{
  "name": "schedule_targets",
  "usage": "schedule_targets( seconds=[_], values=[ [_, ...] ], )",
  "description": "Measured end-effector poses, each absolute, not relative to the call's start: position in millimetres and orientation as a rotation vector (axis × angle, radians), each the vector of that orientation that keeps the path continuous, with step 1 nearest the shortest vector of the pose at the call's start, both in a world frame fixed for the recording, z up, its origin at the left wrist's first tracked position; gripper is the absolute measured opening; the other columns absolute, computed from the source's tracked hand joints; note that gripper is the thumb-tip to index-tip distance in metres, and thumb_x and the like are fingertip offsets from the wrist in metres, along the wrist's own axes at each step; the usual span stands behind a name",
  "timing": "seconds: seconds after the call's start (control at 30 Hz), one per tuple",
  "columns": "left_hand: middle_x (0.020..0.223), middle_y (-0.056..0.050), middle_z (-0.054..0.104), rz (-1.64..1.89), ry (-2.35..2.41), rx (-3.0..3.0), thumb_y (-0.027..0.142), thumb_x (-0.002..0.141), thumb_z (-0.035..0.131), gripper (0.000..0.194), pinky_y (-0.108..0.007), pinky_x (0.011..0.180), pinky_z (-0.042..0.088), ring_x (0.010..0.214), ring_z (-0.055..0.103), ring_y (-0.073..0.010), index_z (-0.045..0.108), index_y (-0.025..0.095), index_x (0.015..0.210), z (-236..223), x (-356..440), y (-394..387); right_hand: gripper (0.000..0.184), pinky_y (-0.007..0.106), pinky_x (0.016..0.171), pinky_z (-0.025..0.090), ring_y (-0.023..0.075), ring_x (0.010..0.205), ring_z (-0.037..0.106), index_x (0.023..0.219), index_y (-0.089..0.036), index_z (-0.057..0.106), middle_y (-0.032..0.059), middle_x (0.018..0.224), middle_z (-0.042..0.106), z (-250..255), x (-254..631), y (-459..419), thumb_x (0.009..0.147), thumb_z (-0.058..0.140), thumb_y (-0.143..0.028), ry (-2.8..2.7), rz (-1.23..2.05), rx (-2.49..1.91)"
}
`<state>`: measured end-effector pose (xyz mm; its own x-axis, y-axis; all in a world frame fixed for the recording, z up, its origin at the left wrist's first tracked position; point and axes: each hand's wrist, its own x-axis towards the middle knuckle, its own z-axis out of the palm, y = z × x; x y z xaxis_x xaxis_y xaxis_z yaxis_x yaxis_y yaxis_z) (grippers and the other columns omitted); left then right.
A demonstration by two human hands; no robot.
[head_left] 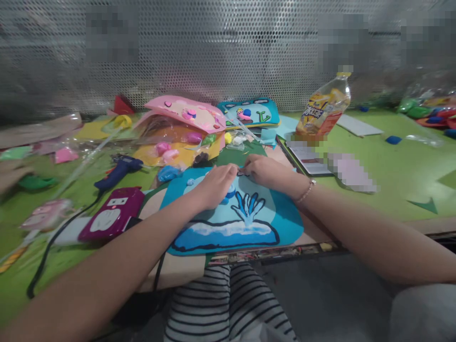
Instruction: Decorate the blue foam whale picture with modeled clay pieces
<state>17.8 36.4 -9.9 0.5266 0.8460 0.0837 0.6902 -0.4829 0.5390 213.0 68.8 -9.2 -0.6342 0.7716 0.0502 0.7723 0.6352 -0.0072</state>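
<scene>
A blue sheet (199, 241) lies in front of me, with a white-and-blue band outlined in black and a black-edged plant (249, 205) on it. My left hand (218, 185) rests over the sheet's upper part, fingers together, partly covering a round blue shape (231, 191). Close beside it, my right hand (261, 172) pinches at the sheet's upper edge. A small dark strip (242, 172), clay-like, shows at the right fingertips. Whether the left fingertips also grip it is hidden.
Left are a blue glue gun (119, 173) with a black cord and a purple case (110, 214). Behind stand pink (185, 114) and blue (249, 112) decorated pieces, with wrapped clay lumps (167, 151) before them. Right are a bottle (322, 111) and a tablet-like device (309, 159).
</scene>
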Motion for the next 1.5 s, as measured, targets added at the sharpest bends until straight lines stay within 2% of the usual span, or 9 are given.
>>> schedule_targets(
  seconds=[0.13,0.3,0.4,0.57,0.67,0.77,0.87,1.07,1.5],
  values=[
    [0.130,-0.005,0.058,0.484,1.291,2.346,0.047,0.095,0.002,0.061,-0.037,0.115,0.024,0.130,0.044,-0.0171,0.053,0.024,0.118,-8,16,35,0.033,0.026,0.078,0.041,0.0158,0.085,0.058,0.097,-0.015,0.074,0.0115,0.107,0.061,-8,216,69,0.083,0.045,-0.007,-2.704,-0.026,-1.311],
    [0.135,-0.006,0.056,0.427,1.297,2.440,0.046,0.095,0.000,0.070,-0.037,0.115,0.026,0.137,0.037,-0.0185,0.062,0.020,0.112,-8,15,36,0.036,0.028,0.075,0.041,0.0164,0.079,0.056,0.089,-0.017,0.077,0.0101,0.092,0.061,0,219,65,0.079,0.044,-0.006,-2.733,-0.040,-1.246],
    [0.139,-0.005,0.053,0.378,1.296,2.489,0.044,0.095,-0.002,0.072,-0.038,0.117,0.022,0.138,0.034,-0.0186,0.059,0.019,0.122,-8,16,39,0.034,0.029,0.073,0.040,0.0160,0.076,0.054,0.087,-0.014,0.076,0.0106,0.089,0.058,4,221,61,0.079,0.044,-0.006,-2.804,-0.048,-1.211],
    [0.145,0.000,0.047,0.319,1.327,2.541,0.042,0.096,-0.004,0.072,-0.036,0.117,0.023,0.139,0.033,-0.0168,0.057,0.022,0.128,-10,17,41,0.036,0.028,0.071,0.039,0.0132,0.070,0.049,0.096,-0.015,0.075,0.0101,0.091,0.055,4,221,58,0.081,0.044,-0.007,-2.845,-0.035,-1.186],
    [0.145,-0.001,0.047,0.329,1.331,2.535,0.045,0.096,-0.004,0.073,-0.036,0.116,0.024,0.139,0.033,-0.0173,0.055,0.022,0.131,-11,17,41,0.039,0.028,0.071,0.039,0.0131,0.070,0.049,0.105,-0.017,0.073,0.0105,0.092,0.055,2,221,58,0.082,0.043,-0.006,-2.862,-0.016,-1.183],
    [0.144,-0.003,0.048,0.365,1.308,2.504,0.045,0.096,-0.001,0.069,-0.037,0.116,0.024,0.139,0.034,-0.0178,0.052,0.021,0.134,-11,16,40,0.039,0.028,0.070,0.039,0.0133,0.071,0.048,0.105,-0.017,0.073,0.0106,0.092,0.054,2,221,59,0.083,0.042,-0.007,-2.864,-0.014,-1.188],
    [0.140,-0.005,0.051,0.457,1.282,2.489,0.046,0.097,0.000,0.068,-0.036,0.115,0.027,0.136,0.038,-0.0173,0.054,0.020,0.131,-11,15,40,0.037,0.027,0.069,0.039,0.0131,0.070,0.048,0.102,-0.017,0.073,0.0101,0.091,0.053,3,221,58,0.083,0.043,-0.007,-2.873,-0.014,-1.203],
    [0.129,-0.008,0.059,0.449,1.281,2.539,0.051,0.095,-0.004,0.078,-0.040,0.112,0.032,0.132,0.043,-0.0213,0.065,0.020,0.109,-13,16,43,0.035,0.028,0.072,0.039,0.0145,0.072,0.050,0.099,-0.016,0.074,0.0108,0.090,0.054,7,219,54,0.083,0.044,-0.008,-2.882,-0.024,-1.203],
    [0.138,-0.002,0.054,0.347,1.315,2.551,0.046,0.096,-0.004,0.076,-0.037,0.114,0.028,0.136,0.037,-0.0188,0.064,0.024,0.119,-9,16,42,0.032,0.028,0.068,0.036,0.0139,0.069,0.049,0.092,-0.013,0.075,0.0099,0.085,0.055,13,221,54,0.085,0.043,-0.009,-2.933,-0.079,-1.205]
  ],
)
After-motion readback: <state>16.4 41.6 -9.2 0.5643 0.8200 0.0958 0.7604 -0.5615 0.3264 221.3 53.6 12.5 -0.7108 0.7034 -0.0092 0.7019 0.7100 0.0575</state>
